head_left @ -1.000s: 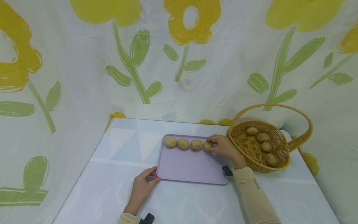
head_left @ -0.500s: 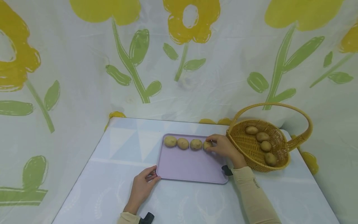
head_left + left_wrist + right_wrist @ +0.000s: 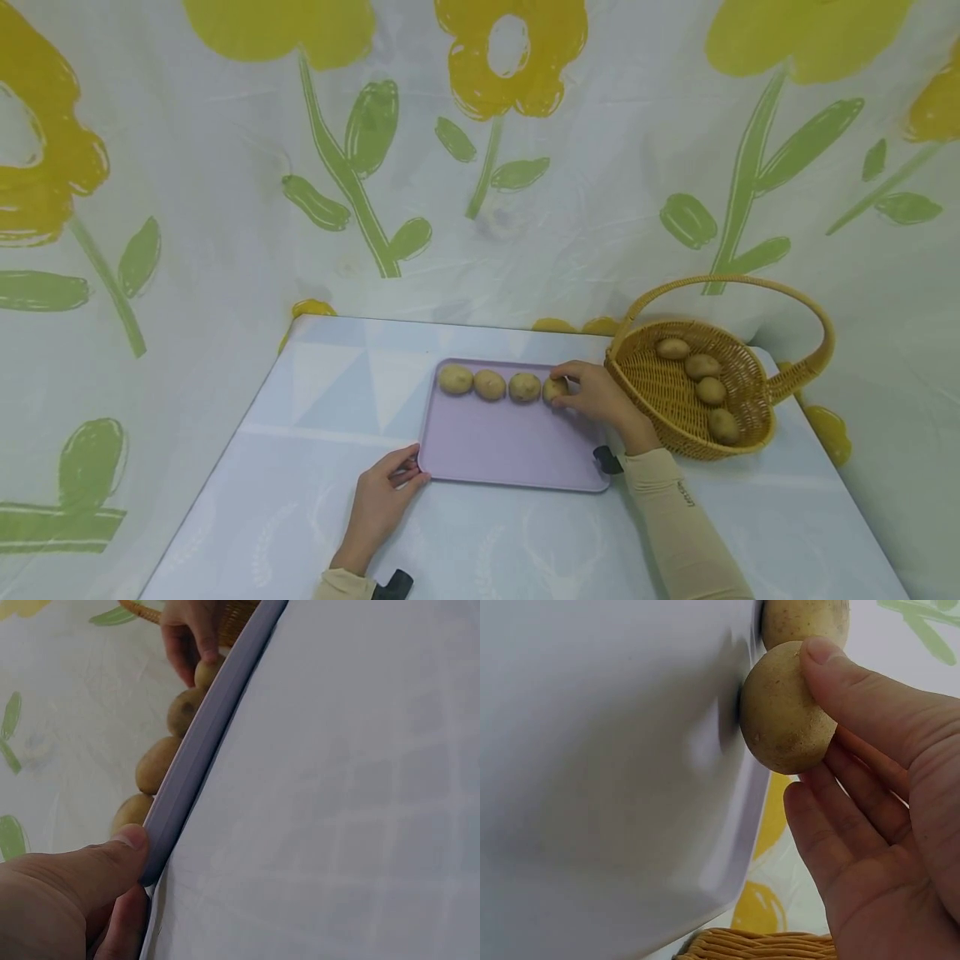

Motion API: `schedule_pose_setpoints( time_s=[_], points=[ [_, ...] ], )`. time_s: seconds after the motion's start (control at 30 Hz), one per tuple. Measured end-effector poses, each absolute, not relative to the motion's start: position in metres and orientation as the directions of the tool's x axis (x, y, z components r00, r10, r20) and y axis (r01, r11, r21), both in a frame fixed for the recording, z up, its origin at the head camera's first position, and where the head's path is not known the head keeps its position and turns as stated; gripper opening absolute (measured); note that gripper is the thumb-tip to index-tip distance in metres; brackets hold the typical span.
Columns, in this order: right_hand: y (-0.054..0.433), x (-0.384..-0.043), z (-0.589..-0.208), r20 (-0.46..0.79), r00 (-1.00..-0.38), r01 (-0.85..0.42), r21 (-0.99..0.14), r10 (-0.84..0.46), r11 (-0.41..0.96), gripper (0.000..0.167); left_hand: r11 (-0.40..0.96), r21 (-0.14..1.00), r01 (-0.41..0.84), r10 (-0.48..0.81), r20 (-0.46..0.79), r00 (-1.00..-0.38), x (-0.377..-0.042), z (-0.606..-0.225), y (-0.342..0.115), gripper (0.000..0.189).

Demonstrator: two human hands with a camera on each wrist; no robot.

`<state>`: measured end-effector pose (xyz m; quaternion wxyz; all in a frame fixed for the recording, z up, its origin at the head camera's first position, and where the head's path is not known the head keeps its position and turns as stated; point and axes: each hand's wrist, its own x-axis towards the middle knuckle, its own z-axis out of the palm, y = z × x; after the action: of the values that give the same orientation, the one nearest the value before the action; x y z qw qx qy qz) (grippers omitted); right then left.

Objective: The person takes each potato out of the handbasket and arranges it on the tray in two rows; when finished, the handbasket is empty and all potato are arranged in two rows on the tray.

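Several potatoes stand in a row along the far edge of a light purple tray (image 3: 495, 446). My right hand (image 3: 596, 393) grips the rightmost potato (image 3: 786, 709), thumb on one side and fingers behind, while it rests on the tray. Right beside it lies the neighbouring potato (image 3: 806, 619). At the tray's near left corner, my left hand (image 3: 381, 504) pinches the rim (image 3: 199, 750) with the thumb (image 3: 131, 840) on top; its fingertips underneath are partly hidden.
A wicker basket (image 3: 652, 392) with a tall handle (image 3: 750, 279) stands right of the tray, close to my right forearm. Several potatoes (image 3: 702, 367) lie inside it. The pale patterned table (image 3: 300, 467) meets a flowered cloth (image 3: 600, 167) behind.
Both hands, the tray and the potatoes keep their places. Only a very slight shift of the whole head view shows.
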<state>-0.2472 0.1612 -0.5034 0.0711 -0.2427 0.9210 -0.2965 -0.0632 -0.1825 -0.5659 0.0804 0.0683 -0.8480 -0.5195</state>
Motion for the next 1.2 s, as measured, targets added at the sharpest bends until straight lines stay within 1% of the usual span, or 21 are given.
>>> schedule_pose_setpoints(
  time_s=[0.53,0.8,1.03,1.2],
  points=[
    [0.16,-0.245,-0.504,0.038,-0.864,-0.433,-0.564,-0.502,0.703,0.044,0.455,0.89,-0.016,-0.194,0.082,-0.977,-0.062,-0.566,-0.182,0.047],
    [0.159,-0.244,-0.503,0.048,-0.874,-0.42,-0.576,-0.484,0.701,0.042,0.448,0.894,-0.025,-0.198,0.072,-0.978,-0.063,-0.566,-0.181,0.047],
    [0.159,-0.243,-0.501,0.048,-0.875,-0.426,-0.548,-0.481,0.72,0.043,0.458,0.889,-0.02,-0.203,0.082,-0.976,-0.062,-0.567,-0.181,0.047],
    [0.161,-0.241,-0.493,0.059,-0.871,-0.443,-0.52,-0.487,0.73,0.042,0.459,0.888,-0.012,-0.202,0.091,-0.975,-0.063,-0.567,-0.182,0.047]
  ],
)
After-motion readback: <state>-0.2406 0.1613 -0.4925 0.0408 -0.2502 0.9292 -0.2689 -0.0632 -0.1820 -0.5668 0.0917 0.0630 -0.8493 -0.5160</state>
